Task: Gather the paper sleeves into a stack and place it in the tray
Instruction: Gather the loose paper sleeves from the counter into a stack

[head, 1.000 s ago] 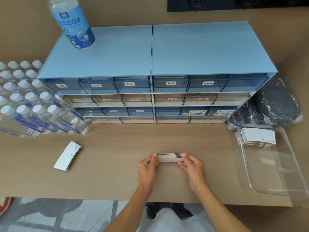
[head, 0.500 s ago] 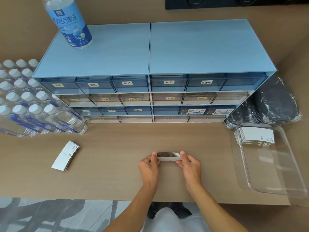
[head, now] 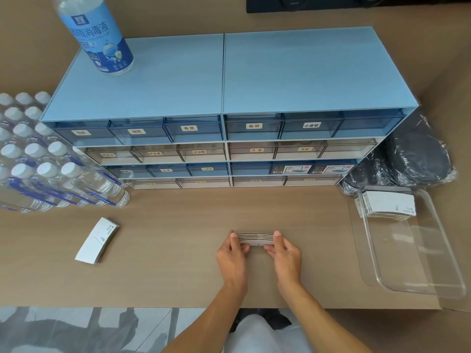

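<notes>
A small stack of white paper sleeves (head: 255, 239) stands on edge on the tan table, pinched at each end. My left hand (head: 233, 256) grips its left end and my right hand (head: 283, 253) grips its right end. Another loose pile of sleeves (head: 98, 240) lies flat on the table to the left, apart from my hands. The clear plastic tray (head: 418, 284) sits at the right, with a stack of sleeves (head: 387, 206) lying in its far end.
A blue drawer cabinet (head: 224, 108) with labelled drawers stands behind my hands, a sanitiser bottle (head: 98, 34) on top. Wrapped water bottles (head: 43, 164) fill the left. Dark plastic-wrapped items (head: 413, 159) lie behind the tray. The table edge (head: 127, 307) runs just below my wrists.
Both hands have stayed on the upright stack, squeezing its ends and keeping it in the same place. The other sleeves and the tray have not moved.
</notes>
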